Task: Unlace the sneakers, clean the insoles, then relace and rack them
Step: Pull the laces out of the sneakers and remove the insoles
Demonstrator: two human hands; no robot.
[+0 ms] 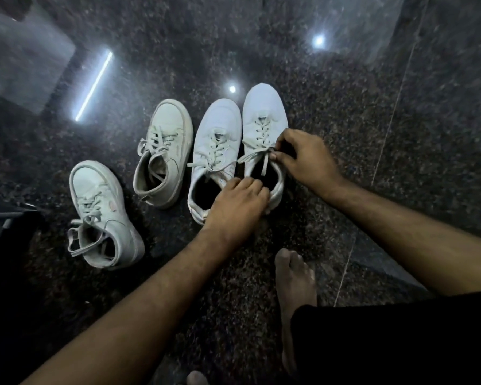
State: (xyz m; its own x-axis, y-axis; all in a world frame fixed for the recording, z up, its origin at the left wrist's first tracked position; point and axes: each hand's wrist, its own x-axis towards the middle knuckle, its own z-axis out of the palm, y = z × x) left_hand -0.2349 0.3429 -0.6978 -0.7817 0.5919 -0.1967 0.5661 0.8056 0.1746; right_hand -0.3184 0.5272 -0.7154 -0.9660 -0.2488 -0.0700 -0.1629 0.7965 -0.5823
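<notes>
Four white sneakers stand on the dark polished floor, all laced. The right hand pinches the lace of the rightmost sneaker between thumb and fingers, just at the bow above the shoe's opening. The left hand rests on that sneaker's heel collar, fingers curled over the rim; whether they truly grip it is hard to tell. Touching that shoe, just left of the left hand's fingers, sits its mate, laces tied. Farther left stand a high-top and, nearer the person and well apart from both hands, a second high-top, tilted. A bare foot lies on the floor below the right hand.
</notes>
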